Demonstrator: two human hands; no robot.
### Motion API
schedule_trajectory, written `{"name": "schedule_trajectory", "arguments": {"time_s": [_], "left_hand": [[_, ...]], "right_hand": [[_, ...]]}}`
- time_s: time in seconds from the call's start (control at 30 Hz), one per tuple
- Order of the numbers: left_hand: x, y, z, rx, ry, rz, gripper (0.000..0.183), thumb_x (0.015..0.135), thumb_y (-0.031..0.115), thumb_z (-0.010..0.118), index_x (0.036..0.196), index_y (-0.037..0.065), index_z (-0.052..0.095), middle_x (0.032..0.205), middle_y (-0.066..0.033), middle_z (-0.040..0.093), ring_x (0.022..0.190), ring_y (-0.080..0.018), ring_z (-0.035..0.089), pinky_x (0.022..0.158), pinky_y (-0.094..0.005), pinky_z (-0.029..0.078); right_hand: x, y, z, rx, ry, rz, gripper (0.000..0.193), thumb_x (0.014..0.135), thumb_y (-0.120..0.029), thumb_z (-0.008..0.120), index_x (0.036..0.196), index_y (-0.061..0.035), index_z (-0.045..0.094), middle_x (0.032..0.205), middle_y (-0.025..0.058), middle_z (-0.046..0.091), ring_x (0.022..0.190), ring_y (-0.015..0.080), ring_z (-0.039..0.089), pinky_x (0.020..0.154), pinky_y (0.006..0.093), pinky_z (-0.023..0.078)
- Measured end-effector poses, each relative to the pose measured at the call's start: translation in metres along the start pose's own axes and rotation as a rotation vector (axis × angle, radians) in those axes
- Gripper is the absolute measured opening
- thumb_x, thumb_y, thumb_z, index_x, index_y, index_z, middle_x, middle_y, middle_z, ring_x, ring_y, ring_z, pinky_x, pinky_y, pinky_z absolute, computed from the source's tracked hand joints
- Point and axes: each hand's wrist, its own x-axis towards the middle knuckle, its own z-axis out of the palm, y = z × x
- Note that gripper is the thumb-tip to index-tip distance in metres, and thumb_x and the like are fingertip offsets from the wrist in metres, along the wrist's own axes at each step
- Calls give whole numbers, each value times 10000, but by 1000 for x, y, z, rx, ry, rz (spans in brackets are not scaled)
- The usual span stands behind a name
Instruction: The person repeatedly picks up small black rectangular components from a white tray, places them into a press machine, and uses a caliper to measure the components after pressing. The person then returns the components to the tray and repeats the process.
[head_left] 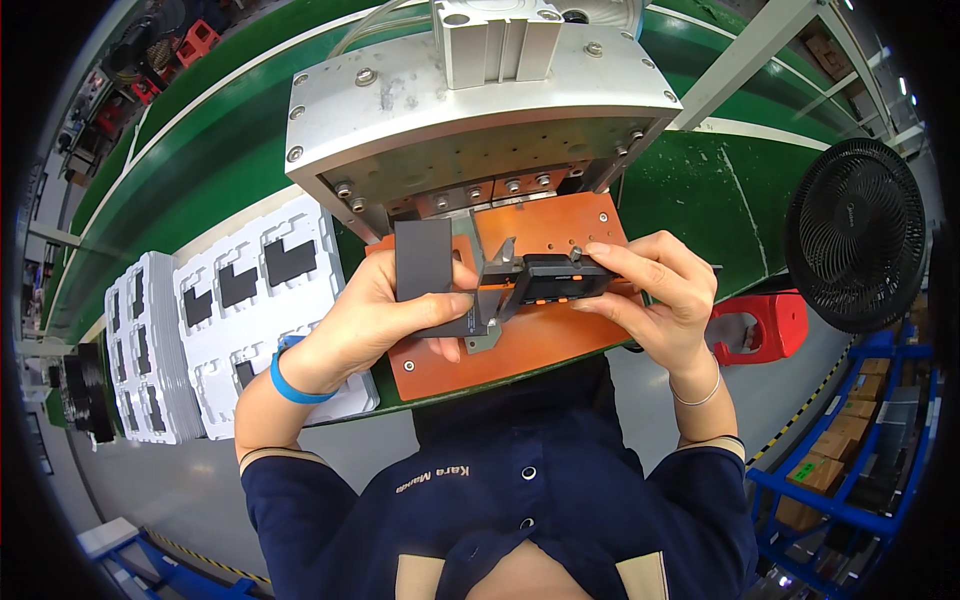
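My left hand is closed on a flat black L-shaped piece, with the thumb on its face and fingers behind. My right hand grips a black digital caliper with orange buttons, its fingers and thumb around the display end. The caliper's jaws lie at the right edge of the black piece; whether they touch it I cannot tell. Both hands are over an orange base plate with screws and small holes, in front of a metal press fixture.
White moulded trays with black L-shaped pieces lie at left, beside a tall stack of similar trays. A black fan stands at right, above a red stool. A blue rack holds cardboard boxes. The bench surface is green.
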Motion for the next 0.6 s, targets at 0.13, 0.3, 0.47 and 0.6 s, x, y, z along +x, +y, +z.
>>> {"name": "schedule_trajectory", "arguments": {"time_s": [0.13,0.3,0.47,0.6], "left_hand": [[-2,1,0,17,-35,32,230,928,117,669,1113,-14,629,872,-80,685,676,-161,710,589,-251,572],[-28,9,-6,85,-17,-37,290,956,132,647,1215,7,618,899,-60,689,676,-120,700,560,-211,536],[-119,-8,-33,314,531,284,251,921,-16,607,1162,0,676,1068,-79,682,804,-111,678,666,-217,522],[-188,-81,-107,1010,1424,444,620,676,-227,411,1104,76,741,1125,-96,655,996,-224,655,742,-298,529]], "right_hand": [[2,-3,1,28,-13,10,483,612,-167,881,1074,-87,764,736,29,633,604,150,584,519,269,453],[-13,-4,-28,41,-16,142,445,660,-86,852,1073,23,724,852,84,664,739,165,602,631,267,489],[-52,55,-76,19,27,375,464,810,57,703,1267,40,623,1010,44,573,854,108,549,749,214,435],[-86,144,-89,-50,41,573,380,893,-7,702,1265,31,631,962,-14,580,826,54,510,744,187,401]]}}
